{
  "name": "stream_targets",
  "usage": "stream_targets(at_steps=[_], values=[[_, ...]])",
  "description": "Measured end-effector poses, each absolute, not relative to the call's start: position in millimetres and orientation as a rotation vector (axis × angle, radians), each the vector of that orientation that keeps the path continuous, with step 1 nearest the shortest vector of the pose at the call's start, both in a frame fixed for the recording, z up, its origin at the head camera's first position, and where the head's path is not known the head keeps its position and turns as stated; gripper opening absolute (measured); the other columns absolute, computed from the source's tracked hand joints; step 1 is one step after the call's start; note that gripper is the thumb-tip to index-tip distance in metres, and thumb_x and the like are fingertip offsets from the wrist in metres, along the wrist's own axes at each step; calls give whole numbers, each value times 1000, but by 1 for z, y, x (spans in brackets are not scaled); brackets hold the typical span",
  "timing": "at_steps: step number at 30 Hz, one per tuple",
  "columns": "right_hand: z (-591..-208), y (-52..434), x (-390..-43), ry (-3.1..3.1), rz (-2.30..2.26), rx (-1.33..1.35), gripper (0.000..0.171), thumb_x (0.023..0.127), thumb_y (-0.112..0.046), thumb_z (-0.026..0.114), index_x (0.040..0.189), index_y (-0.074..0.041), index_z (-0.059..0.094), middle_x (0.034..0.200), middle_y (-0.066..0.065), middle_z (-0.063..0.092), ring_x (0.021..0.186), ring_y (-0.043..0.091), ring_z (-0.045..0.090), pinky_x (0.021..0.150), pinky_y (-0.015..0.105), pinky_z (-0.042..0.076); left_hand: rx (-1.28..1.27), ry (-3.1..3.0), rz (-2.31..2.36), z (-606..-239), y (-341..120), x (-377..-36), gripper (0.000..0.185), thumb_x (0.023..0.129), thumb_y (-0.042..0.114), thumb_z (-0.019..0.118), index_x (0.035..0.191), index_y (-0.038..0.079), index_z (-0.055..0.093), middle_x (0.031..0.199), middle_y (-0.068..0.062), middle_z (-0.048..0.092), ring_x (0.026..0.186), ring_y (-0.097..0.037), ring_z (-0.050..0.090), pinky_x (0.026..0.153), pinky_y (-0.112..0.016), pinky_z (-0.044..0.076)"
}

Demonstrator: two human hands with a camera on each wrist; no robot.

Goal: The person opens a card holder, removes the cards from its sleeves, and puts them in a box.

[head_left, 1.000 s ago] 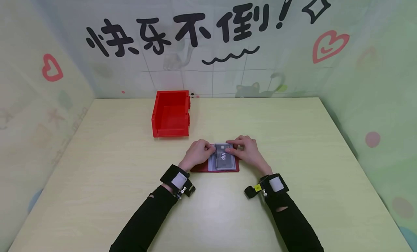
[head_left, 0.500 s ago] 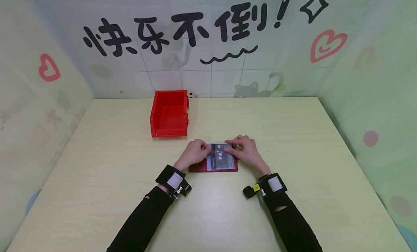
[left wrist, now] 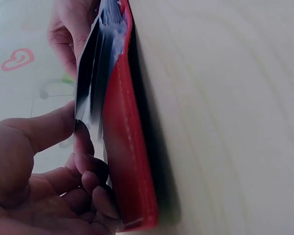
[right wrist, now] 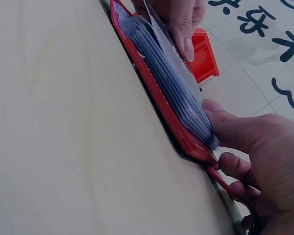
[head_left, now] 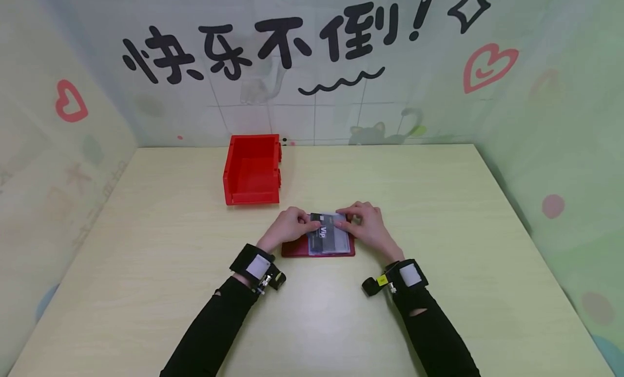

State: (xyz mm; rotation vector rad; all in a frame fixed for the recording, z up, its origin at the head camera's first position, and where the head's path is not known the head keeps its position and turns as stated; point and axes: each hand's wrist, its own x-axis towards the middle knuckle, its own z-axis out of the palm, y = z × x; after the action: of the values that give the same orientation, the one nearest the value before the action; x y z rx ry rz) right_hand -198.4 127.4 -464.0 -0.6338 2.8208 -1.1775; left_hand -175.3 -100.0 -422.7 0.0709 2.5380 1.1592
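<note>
Fingers of the left hand point(head_left: 287, 227) pinch the dark card point(head_left: 322, 237) at its 9 o'clock edge, while the right hand point(head_left: 366, 225) curls over the clear sleeves of the red wallet point(head_left: 297, 250), which lies flat on the table point(head_left: 439, 203); a red bin point(head_left: 252, 170) sits at 11 o'clock of it, well apart. From the left wrist, thumb and fingers point(left wrist: 85, 142) grip the card's edge, half out of its sleeve. From the right wrist, the thumb point(right wrist: 235, 128) presses the sleeve stack down. I'd judge the card is being drawn out; next needs a steady sideways pull with the wallet held still.
</note>
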Motion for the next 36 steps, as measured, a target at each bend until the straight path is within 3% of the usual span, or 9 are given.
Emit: stream_targets(at_steps=[4, 12, 19, 26, 31, 36], values=[[-464, 128, -199, 2825, -1183, -629, 33, 88, -26, 78, 117, -10, 75, 88, 5, 64, 94, 26, 51, 90, 43, 25, 60, 2526, 1174, -421, -101, -174, 26, 95, 29, 69, 84, 6, 66, 70, -4, 49, 72, -16, 48, 60, -24, 33], [-466, 128, -200, 2824, -1201, -635, 33, 86, -26, 79, 115, -10, 76, 86, 5, 63, 94, 26, 51, 90, 42, 26, -12, 2556, 1297, -423, -104, -170, 24, 97, 19, 67, 109, -1, 70, 98, -16, 71, 85, -20, 58, 64, -21, 42], [-469, 129, -200, 2828, -1202, -617, 32, 87, -26, 79, 115, -10, 76, 86, 4, 63, 92, 23, 48, 90, 40, 25, -118, 2598, 1361, -430, -113, -169, 26, 96, 17, 68, 112, -3, 71, 108, -21, 75, 91, -26, 65, 65, -21, 45], [-472, 127, -196, 2866, -1189, -626, 33, 86, -26, 79, 113, -9, 76, 85, 4, 63, 90, 23, 49, 90, 41, 26, -175, 2537, 1475, -436, -125, -168, 35, 99, 23, 64, 124, -2, 66, 122, -21, 70, 103, -29, 67, 82, -30, 57], [-473, 126, -194, 2864, -1212, -642, 33, 87, -26, 79, 113, -8, 76, 86, 6, 64, 91, 24, 48, 91, 42, 26, -229, 2505, 1617, -429, -140, -169, 41, 101, 24, 61, 134, 1, 60, 131, -20, 65, 115, -32, 64, 97, -39, 56], [-473, 126, -193, 2861, -1224, -637, 32, 87, -26, 79, 113, -8, 76, 86, 6, 63, 93, 24, 48, 92, 43, 26, -266, 2498, 1777, -420, -158, -176, 41, 101, 23, 61, 136, 0, 59, 127, -22, 68, 109, -31, 65, 83, -23, 57]])
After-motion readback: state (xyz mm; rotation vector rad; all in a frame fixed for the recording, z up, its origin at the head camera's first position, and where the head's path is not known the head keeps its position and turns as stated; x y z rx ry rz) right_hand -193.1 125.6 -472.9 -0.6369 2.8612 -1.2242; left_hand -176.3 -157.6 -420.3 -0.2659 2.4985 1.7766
